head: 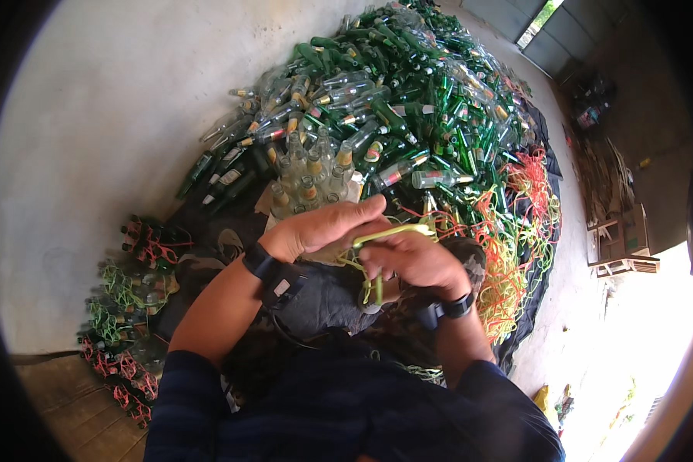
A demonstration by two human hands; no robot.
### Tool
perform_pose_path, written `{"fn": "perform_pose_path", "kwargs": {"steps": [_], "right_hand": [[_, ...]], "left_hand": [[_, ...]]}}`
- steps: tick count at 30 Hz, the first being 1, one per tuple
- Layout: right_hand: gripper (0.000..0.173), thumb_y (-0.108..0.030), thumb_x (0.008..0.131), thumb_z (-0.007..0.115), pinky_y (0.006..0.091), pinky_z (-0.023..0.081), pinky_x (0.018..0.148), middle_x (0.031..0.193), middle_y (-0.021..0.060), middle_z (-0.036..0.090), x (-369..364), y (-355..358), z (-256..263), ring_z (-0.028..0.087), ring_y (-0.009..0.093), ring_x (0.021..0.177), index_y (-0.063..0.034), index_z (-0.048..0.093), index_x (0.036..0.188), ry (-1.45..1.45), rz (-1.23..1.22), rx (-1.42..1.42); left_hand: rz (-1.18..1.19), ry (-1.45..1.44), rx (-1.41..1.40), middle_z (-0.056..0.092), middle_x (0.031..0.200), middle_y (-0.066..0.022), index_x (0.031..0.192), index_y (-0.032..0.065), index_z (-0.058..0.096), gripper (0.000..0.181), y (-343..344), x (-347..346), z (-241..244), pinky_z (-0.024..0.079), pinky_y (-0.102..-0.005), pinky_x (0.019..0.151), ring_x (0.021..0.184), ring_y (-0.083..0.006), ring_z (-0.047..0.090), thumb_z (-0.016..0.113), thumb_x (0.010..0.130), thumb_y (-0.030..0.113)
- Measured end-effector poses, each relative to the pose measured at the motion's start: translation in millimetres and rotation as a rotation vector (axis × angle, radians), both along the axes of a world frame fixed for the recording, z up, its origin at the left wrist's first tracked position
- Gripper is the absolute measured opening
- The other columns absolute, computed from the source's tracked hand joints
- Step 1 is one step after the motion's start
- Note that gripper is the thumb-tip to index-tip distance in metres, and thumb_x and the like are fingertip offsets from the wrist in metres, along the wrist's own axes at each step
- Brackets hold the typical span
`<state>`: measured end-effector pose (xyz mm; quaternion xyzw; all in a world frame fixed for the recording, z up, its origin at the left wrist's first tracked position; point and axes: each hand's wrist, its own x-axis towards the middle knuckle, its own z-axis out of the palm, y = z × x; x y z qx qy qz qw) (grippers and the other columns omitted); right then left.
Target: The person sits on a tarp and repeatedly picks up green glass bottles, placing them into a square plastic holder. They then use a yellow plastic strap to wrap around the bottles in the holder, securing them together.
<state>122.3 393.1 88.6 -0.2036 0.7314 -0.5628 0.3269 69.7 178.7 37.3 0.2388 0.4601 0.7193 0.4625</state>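
My right hand (413, 257) is closed around yellow-green plastic strapping (394, 232), whose loops hang below the fingers. My left hand (329, 226) is beside it with the thumb stretched out; its fingertips are partly hidden behind the strapping and the other hand, so its hold is unclear. Just beyond the left hand, a group of clear glass bottles (308, 187) stands upright on a piece of cardboard (264, 202). Tangled red and yellow-green strapping (499, 277) lies to the right of my right hand.
A large heap of green and clear glass bottles (404, 110) rises ahead against the wall (121, 115). Bottles bundled with red and green strapping (124, 323) are at the left. A black sheet (540, 300) runs under the heap's right edge. Wooden frames (623, 239) stand farther right.
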Motion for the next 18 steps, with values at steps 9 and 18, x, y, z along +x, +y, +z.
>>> {"fn": "perform_pose_path", "kwargs": {"steps": [9,18], "right_hand": [[0.021,-0.021,0.105,0.063,0.0279,0.052,0.063,0.085,0.0042,0.073,1.6,-27.4,-76.1,0.065,0.012,0.069,-0.0020,0.069,0.112,0.058,-0.102,0.177],[0.054,-0.006,0.095,0.069,0.0228,0.044,0.062,0.124,0.0099,0.068,-34.7,57.6,-67.3,0.047,0.007,0.063,-0.0024,0.050,0.146,-0.419,-0.681,-0.925]], "left_hand": [[0.180,0.383,-0.345,0.074,0.096,-0.0060,0.122,-0.0016,0.071,0.039,15.4,1.4,-18.7,0.055,-0.0316,0.081,0.088,-0.0137,0.068,0.063,0.108,0.034],[0.522,1.010,-0.522,0.069,0.086,-0.0157,0.093,-0.0013,0.066,0.023,-2.3,-0.4,-10.9,0.052,-0.0395,0.073,0.080,-0.0321,0.068,0.062,0.101,0.020]]}}
